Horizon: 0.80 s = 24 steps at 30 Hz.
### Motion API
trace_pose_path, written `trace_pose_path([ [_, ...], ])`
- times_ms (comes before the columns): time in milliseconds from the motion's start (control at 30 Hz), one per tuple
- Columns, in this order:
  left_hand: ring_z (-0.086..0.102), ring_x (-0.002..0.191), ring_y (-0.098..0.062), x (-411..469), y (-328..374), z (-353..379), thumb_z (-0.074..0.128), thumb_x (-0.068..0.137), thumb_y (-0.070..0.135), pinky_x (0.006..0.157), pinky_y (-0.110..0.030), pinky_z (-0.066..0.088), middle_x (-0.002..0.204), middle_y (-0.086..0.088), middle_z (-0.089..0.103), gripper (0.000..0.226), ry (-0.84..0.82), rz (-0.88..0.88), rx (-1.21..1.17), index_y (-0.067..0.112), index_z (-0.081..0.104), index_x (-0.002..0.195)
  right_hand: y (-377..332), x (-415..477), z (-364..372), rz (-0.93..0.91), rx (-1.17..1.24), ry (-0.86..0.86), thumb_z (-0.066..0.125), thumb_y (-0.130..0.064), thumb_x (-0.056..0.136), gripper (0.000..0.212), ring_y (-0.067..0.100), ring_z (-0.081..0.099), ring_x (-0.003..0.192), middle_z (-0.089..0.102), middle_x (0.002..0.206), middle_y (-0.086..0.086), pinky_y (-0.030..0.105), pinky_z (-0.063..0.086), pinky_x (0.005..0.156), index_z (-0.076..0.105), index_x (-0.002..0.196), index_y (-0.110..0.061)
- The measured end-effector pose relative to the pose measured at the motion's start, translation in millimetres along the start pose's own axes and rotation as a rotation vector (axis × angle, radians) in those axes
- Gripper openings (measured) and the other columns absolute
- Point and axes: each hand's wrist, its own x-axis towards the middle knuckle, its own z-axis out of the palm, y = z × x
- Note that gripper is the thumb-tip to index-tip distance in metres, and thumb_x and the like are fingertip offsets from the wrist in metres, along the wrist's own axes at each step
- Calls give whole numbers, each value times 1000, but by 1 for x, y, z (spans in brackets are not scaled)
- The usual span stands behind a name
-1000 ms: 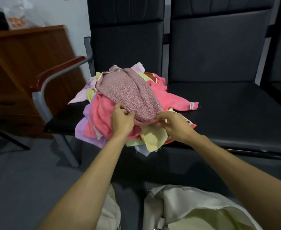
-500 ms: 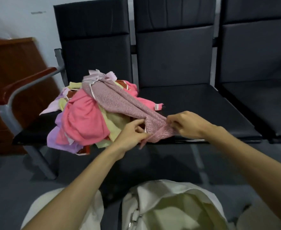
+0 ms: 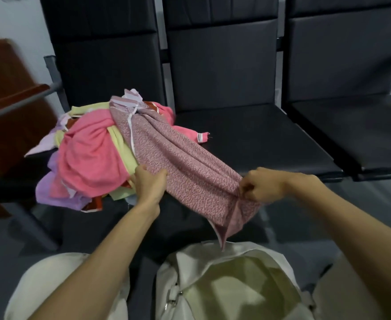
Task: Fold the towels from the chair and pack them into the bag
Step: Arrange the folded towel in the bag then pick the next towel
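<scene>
A speckled mauve towel (image 3: 180,162) stretches from the top of a towel pile (image 3: 90,158) on the left black chair seat out toward me. My left hand (image 3: 149,183) pinches its near edge by the pile. My right hand (image 3: 262,185) grips its bunched far corner, whose tail hangs down over the open cream bag (image 3: 231,285) between my knees. The pile holds pink, yellow, lilac and red-brown towels.
A row of three black padded chairs (image 3: 247,135) faces me; the middle and right seats hold nothing. A metal armrest with wooden top (image 3: 16,98) bounds the left chair. A wooden cabinet (image 3: 0,72) stands further left. Grey floor lies below.
Both hands have pulled the mauve towel off the pile's top toward me and to the right, spreading apart. The view has shifted right, bringing the third chair in.
</scene>
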Motion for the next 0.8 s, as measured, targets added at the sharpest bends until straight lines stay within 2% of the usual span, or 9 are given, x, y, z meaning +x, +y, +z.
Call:
trace_pose_path([
  [100, 53, 111, -27, 12, 1, -1, 62, 62, 37, 104, -55, 37, 126, -4, 46, 74, 41, -37, -117, 24, 39, 130, 2, -4, 5, -7, -16, -49, 53, -19, 83, 17, 16, 54, 79, 56, 75, -10, 26, 43, 68, 54, 70, -30],
  [200, 58, 100, -23, 11, 8, 1, 66, 81, 16, 95, -47, 48, 116, -4, 55, 71, 8, -66, -258, 19, 31, 143, 2, -2, 8, 17, 23, -6, 57, -27, 85, 11, 14, 53, 83, 61, 90, -7, 26, 43, 74, 64, 93, -31],
  [267, 60, 83, -17, 11, 9, 6, 62, 84, 2, 80, -36, 51, 98, -7, 63, 73, -25, -68, -330, 14, 27, 147, 2, 5, 10, 62, 73, 112, 56, -34, 89, 17, 15, 56, 87, 66, 102, -3, 30, 49, 81, 62, 104, -29],
  [367, 55, 64, -12, 10, 9, 12, 54, 85, -3, 62, -25, 45, 78, -3, 62, 47, -71, -23, -289, 11, 48, 129, -4, 23, 17, 146, 71, 353, 51, -35, 93, 25, 23, 60, 102, 64, 113, 1, 36, 50, 81, 57, 115, -24],
  [433, 55, 67, -14, 8, 8, 11, 53, 85, 4, 68, -32, 48, 79, -1, 62, 38, -75, -12, -208, 9, 54, 123, -12, 38, 22, 187, 106, 481, 49, -33, 95, 28, 25, 58, 106, 59, 116, 1, 37, 47, 80, 54, 119, -19],
  [500, 61, 82, -19, 14, 0, 11, 60, 78, 24, 84, -44, 52, 93, -3, 64, 52, -47, 2, -114, 16, 52, 128, -19, 54, 23, 208, 203, 589, 49, -32, 96, 28, 25, 57, 103, 56, 113, 3, 37, 46, 80, 53, 119, -17],
  [567, 65, 91, -27, 24, -6, 9, 64, 68, 39, 88, -47, 54, 103, -4, 64, 67, -31, 35, -54, 19, 51, 130, -23, 71, 25, 224, 250, 668, 49, -33, 96, 33, 27, 57, 105, 56, 115, 5, 39, 46, 86, 53, 124, -15],
  [667, 66, 66, -21, 21, 1, 6, 66, 87, 20, 77, -40, 56, 94, 0, 64, 51, -50, 83, -63, 11, 47, 134, -24, 92, 28, 271, 222, 701, 52, -41, 96, 42, 28, 55, 112, 59, 120, 8, 42, 39, 93, 55, 128, -14],
  [800, 57, 52, -15, 23, 1, 6, 64, 90, 10, 69, -34, 54, 87, -2, 64, 43, -63, 114, -69, 9, 48, 131, -24, 101, 37, 267, 155, 700, 56, -38, 95, 25, 23, 57, 104, 62, 106, 2, 40, 33, 91, 66, 104, -18],
])
